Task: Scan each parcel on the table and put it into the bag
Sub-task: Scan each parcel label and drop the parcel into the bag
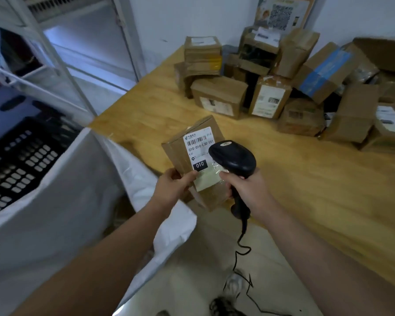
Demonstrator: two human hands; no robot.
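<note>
Grips the near end of the parcel (176, 151) in the left hand (172, 183), thumb pressed on the top face, fingers underneath. Clamps the right hand (244, 187) round the handle of the scanner (234, 159), poising its head close over the right edge of the label (197, 153); cannot tell whether touching. Holds both hands close together, over the near-left part of the table (306, 179), with the parcel apparently lifted off the wood. Points the parcel's long axis away from the body, with the barcode (197, 139) at the far end, just ahead and left of the scanner head. Shows the bag (78, 213) gaping to the left, rim just beside the left hand, so probably calls for a short leftward carry by that nearer hand once scanned. Finds the remaining parcels (271, 87) heaped well apart, far right on the table.
</note>
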